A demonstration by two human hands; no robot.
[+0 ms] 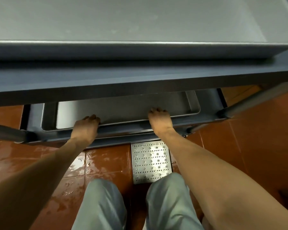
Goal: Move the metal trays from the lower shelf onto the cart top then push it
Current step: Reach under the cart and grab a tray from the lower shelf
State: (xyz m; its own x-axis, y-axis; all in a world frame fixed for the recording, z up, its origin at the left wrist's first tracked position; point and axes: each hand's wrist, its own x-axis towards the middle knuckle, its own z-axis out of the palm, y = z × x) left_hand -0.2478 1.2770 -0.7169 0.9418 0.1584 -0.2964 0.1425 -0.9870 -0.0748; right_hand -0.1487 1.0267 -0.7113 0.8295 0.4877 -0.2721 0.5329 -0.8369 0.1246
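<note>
A shallow metal tray [123,110] lies on the cart's lower shelf [120,141], mostly hidden under the cart's top edge [140,80]. My left hand [86,128] grips the tray's near rim left of centre, fingers curled over the lip. My right hand [160,121] grips the same rim right of centre. Another metal tray [106,19] sits on the cart top, filling the upper part of the view, its near rim facing me.
The cart's legs [249,103] slant out at right and at left [7,131]. Wet orange floor tiles [106,165] lie below, with a perforated metal drain cover [150,161] in front of my knees [103,196].
</note>
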